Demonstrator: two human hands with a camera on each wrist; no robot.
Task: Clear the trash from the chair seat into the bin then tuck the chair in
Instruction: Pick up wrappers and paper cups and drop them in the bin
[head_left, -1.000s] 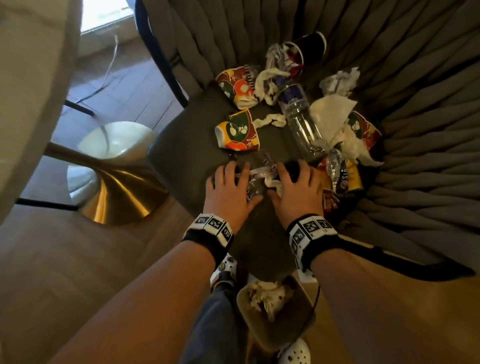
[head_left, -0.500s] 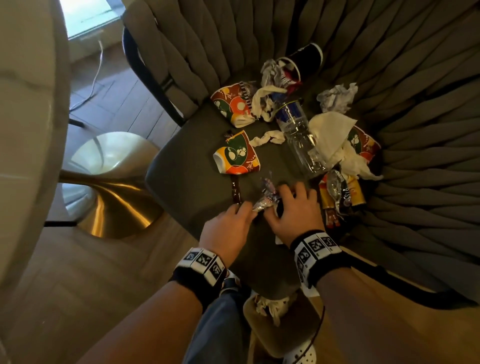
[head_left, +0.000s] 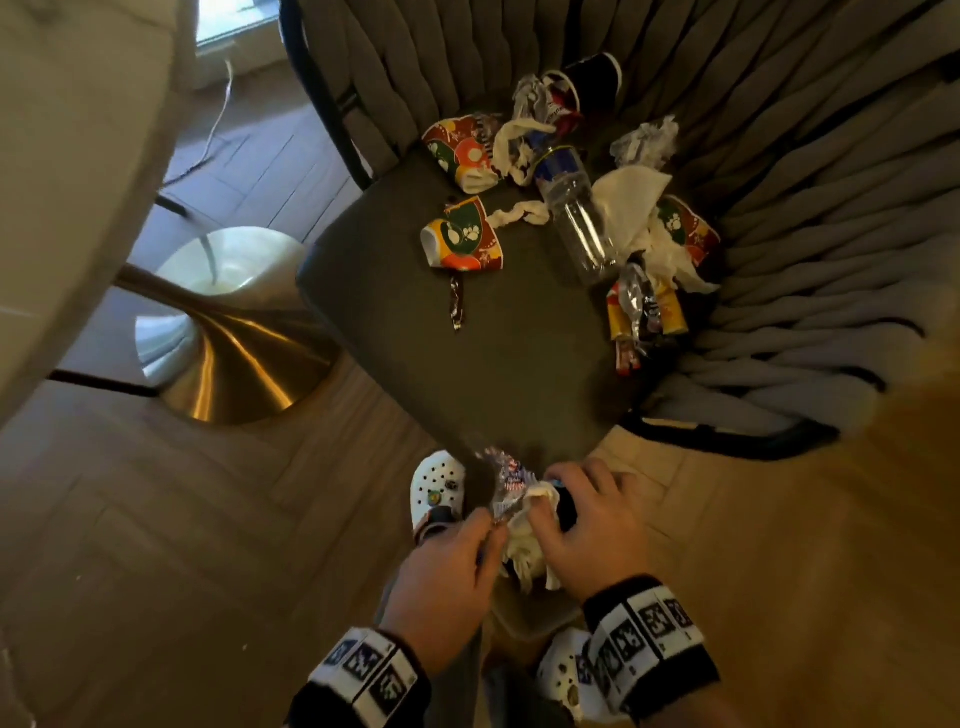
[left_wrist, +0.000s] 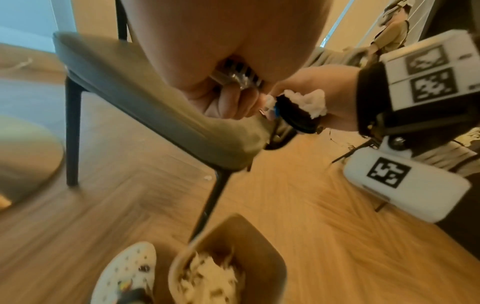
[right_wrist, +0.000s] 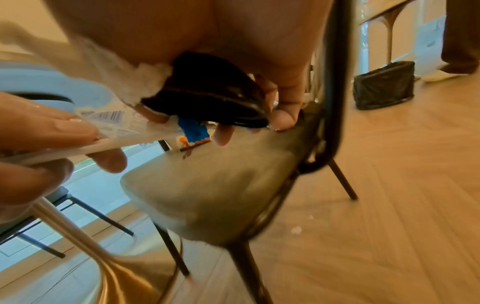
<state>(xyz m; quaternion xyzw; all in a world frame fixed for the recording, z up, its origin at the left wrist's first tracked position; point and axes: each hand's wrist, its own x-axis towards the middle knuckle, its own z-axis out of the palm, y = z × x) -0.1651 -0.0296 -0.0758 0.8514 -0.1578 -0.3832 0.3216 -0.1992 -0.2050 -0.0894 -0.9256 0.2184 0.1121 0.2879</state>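
Note:
The grey chair seat (head_left: 467, 338) carries printed paper cups (head_left: 462, 241), a clear bottle (head_left: 576, 218), white napkins (head_left: 628, 202) and snack wrappers (head_left: 644, 312). Both hands hang just off the seat's front corner, above the brown bin (left_wrist: 233, 257), which holds crumpled tissue. My left hand (head_left: 485, 522) pinches a clear crinkled wrapper (head_left: 506, 480). My right hand (head_left: 563, 493) grips a crushed dark cup (right_wrist: 207, 92) together with white tissue (left_wrist: 306, 100). From the head view the hands hide most of the bin (head_left: 524, 618).
A pale round tabletop (head_left: 78, 156) on a gold pedestal base (head_left: 234, 353) stands left of the chair. White clogs (head_left: 436, 488) flank the bin. A black lined bin (right_wrist: 384, 84) and another person's leg (right_wrist: 462, 37) are far off on the wooden floor.
Both hands gathered the wrapper, dark cup and tissue at mid-seat, then pulled back toward me past the seat's front edge to above the bin.

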